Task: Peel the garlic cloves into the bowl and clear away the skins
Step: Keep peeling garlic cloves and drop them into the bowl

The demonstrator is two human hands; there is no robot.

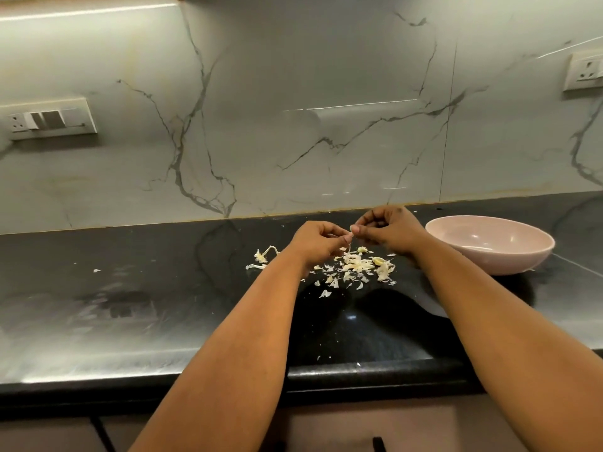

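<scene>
My left hand [315, 243] and my right hand [388, 230] meet above the black counter, both pinching one small pale garlic clove [349, 237] between their fingertips. Under them lies a scattered pile of papery garlic skins [355, 267], with one clove-like piece [378, 261] among them. A garlic stem and root scrap [262, 256] lies to the left of the pile. The pink bowl [522, 252] stands on the counter to the right of my right hand; its contents are hidden by the rim.
The black stone counter [163, 288] runs along a marble backsplash. Switch plates sit on the wall at left [49, 120] and right [584, 71]. A few skin flakes [323, 357] lie near the counter's front edge [359, 375].
</scene>
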